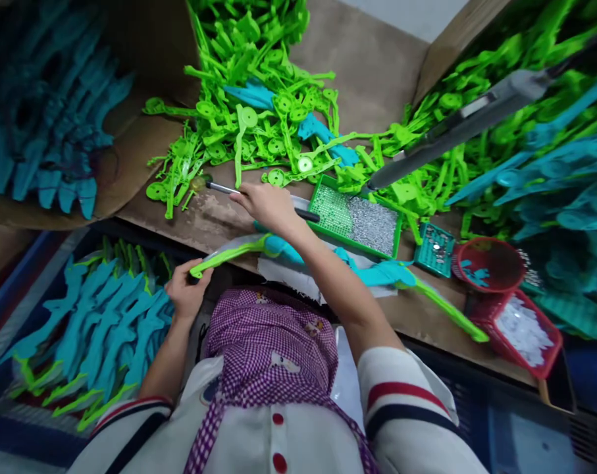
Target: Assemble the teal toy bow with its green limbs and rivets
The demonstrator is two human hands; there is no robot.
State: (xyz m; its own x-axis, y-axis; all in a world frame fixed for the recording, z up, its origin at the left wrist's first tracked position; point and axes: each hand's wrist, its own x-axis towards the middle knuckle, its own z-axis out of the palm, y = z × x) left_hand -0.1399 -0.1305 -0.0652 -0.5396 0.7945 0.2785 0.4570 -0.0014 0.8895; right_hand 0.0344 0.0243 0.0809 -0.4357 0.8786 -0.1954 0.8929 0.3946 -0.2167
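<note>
checked cloth (263, 342) is seen nearest; a green-and-blue toy piece (239, 249) is pinched by left hand (184, 293) fingers at the counter (377, 72) near edge, steadied while right hand (268, 204) fingers are closed around a screwdriver (229, 189).

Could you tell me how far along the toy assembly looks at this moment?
Done: a heap of joined blue-and-green pieces lies at lower left. In hand: the left hand grips a green piece, while the right hand rests on a screwdriver. Left: a large pile of loose green parts remains on the table.
</note>
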